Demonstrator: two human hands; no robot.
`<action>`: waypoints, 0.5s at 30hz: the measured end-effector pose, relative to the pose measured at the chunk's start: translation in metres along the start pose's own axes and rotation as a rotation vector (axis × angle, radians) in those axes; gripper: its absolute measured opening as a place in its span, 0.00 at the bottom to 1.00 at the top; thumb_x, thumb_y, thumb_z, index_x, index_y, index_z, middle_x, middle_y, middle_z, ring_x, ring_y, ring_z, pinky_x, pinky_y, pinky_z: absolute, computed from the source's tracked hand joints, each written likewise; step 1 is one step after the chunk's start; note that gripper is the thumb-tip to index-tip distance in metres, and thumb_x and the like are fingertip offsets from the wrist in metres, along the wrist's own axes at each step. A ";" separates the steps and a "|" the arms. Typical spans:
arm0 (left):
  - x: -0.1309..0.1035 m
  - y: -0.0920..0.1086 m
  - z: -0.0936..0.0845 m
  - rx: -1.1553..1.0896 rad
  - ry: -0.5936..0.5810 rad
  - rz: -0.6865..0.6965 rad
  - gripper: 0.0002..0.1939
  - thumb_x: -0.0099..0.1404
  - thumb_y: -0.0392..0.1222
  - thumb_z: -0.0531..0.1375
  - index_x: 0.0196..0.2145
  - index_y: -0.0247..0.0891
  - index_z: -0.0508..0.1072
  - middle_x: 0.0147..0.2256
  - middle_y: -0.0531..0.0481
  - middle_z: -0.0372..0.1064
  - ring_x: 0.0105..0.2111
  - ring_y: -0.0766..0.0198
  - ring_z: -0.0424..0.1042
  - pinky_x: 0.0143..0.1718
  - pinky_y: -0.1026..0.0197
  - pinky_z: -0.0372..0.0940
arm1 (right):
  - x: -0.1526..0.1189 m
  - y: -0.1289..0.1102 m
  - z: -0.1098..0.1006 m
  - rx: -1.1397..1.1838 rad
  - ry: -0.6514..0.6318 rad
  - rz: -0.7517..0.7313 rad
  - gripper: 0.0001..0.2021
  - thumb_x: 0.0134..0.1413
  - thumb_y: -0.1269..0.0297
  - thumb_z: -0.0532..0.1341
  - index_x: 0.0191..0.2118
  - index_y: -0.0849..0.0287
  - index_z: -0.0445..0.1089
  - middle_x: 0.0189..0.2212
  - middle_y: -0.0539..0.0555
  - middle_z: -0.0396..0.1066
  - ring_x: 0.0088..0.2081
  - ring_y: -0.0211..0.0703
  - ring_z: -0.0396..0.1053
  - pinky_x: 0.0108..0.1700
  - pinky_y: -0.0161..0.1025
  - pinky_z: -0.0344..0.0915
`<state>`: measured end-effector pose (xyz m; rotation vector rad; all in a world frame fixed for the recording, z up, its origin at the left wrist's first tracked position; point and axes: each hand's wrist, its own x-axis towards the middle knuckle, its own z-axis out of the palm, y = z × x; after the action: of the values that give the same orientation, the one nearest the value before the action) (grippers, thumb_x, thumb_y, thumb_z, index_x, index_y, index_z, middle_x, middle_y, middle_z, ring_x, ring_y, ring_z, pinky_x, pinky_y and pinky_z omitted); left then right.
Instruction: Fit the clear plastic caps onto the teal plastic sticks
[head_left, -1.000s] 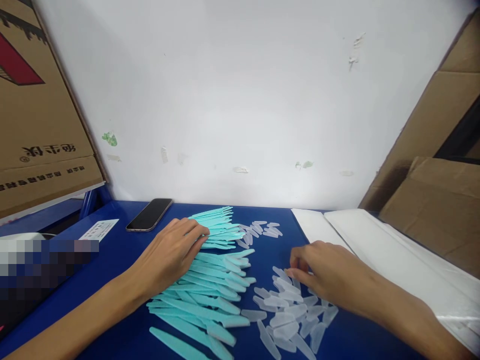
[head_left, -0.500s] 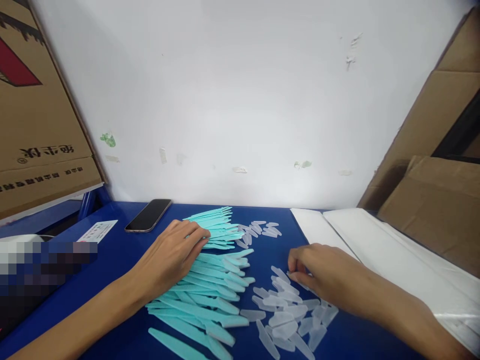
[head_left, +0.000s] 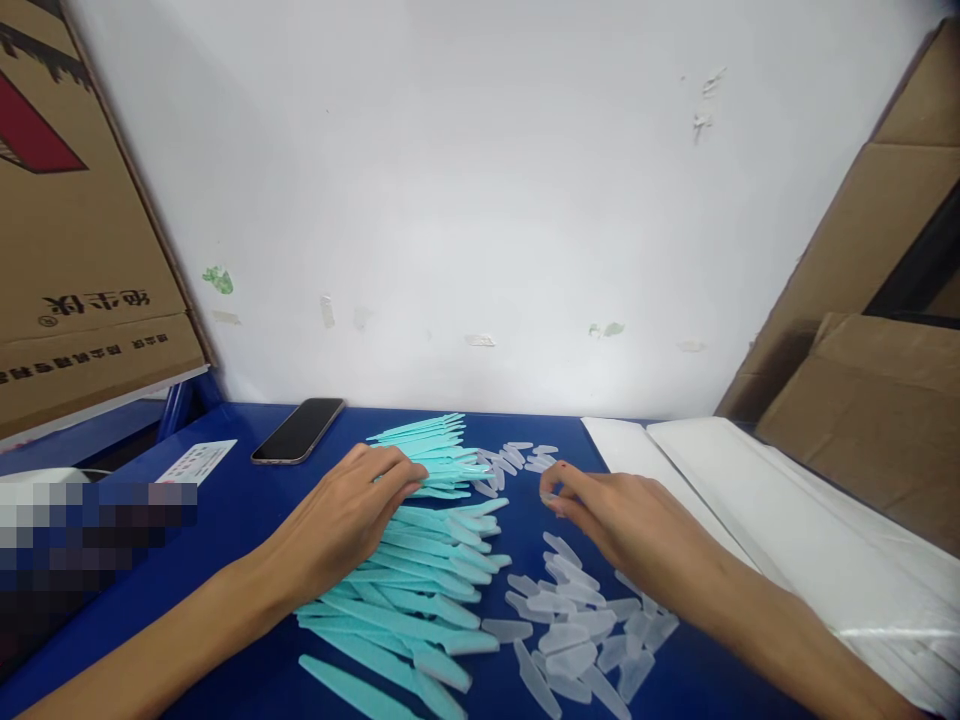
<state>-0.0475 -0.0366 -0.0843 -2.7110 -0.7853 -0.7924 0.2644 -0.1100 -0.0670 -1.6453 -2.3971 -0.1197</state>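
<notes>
Turquoise eyebrow razors [head_left: 420, 610] lie in a loose near pile, their blade ends pointing right. Behind it is a smaller far pile of the same razors [head_left: 420, 430]. My left hand [head_left: 364, 500] is over the gap between the piles, its thumb and fingers closed on a razor at the edge of the far pile; the grip is partly hidden. My right hand [head_left: 600, 505] hovers above the blue table, fingertips pinched on what looks like a small clear blade cap, mostly covered. Clear blade caps [head_left: 574, 635] are heaped below it. More caps [head_left: 510, 458] lie beside the far razors.
A phone [head_left: 298, 432] and a printed card [head_left: 196, 462] lie at the left on the blue table [head_left: 225, 520]. White flat packaging [head_left: 795, 500] covers the right side. Cardboard boxes [head_left: 862, 420] stand at the right, another carton [head_left: 82, 230] at the left. A white wall rises behind.
My right hand has moved left and away from me, from above the near cap heap towards the far pile. My left hand has shifted slightly right.
</notes>
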 end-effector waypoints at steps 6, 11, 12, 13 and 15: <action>-0.003 0.005 0.001 -0.109 -0.053 0.040 0.10 0.77 0.31 0.48 0.49 0.39 0.67 0.40 0.47 0.69 0.38 0.61 0.67 0.38 0.61 0.63 | -0.002 -0.010 0.008 0.237 0.153 -0.113 0.11 0.74 0.63 0.51 0.55 0.49 0.66 0.46 0.50 0.79 0.38 0.44 0.79 0.36 0.38 0.70; -0.003 0.009 0.000 -0.159 -0.055 0.055 0.09 0.78 0.33 0.49 0.50 0.40 0.66 0.40 0.48 0.68 0.36 0.63 0.67 0.36 0.63 0.63 | -0.003 -0.015 0.012 0.260 0.152 -0.139 0.13 0.75 0.60 0.50 0.57 0.48 0.67 0.44 0.50 0.80 0.38 0.44 0.79 0.36 0.37 0.72; -0.003 0.010 0.000 -0.155 -0.054 0.056 0.08 0.78 0.33 0.49 0.49 0.40 0.66 0.40 0.48 0.68 0.36 0.63 0.67 0.36 0.63 0.63 | -0.003 -0.015 0.012 0.261 0.150 -0.148 0.13 0.75 0.59 0.50 0.58 0.48 0.67 0.43 0.50 0.80 0.38 0.44 0.79 0.36 0.37 0.72; -0.003 0.010 0.000 -0.152 -0.050 0.058 0.08 0.78 0.34 0.49 0.49 0.40 0.66 0.39 0.48 0.68 0.36 0.63 0.67 0.35 0.63 0.64 | -0.003 -0.015 0.013 0.264 0.150 -0.155 0.14 0.75 0.59 0.50 0.58 0.48 0.67 0.43 0.50 0.80 0.38 0.45 0.80 0.36 0.37 0.72; -0.003 0.010 -0.001 -0.145 -0.038 0.060 0.08 0.78 0.34 0.49 0.49 0.40 0.66 0.39 0.48 0.68 0.36 0.63 0.68 0.35 0.63 0.64 | -0.003 -0.015 0.013 0.271 0.151 -0.152 0.14 0.75 0.58 0.50 0.58 0.47 0.66 0.43 0.49 0.80 0.37 0.45 0.80 0.35 0.37 0.72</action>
<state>-0.0443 -0.0469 -0.0860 -2.8707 -0.6760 -0.8164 0.2493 -0.1157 -0.0795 -1.2882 -2.3038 0.0523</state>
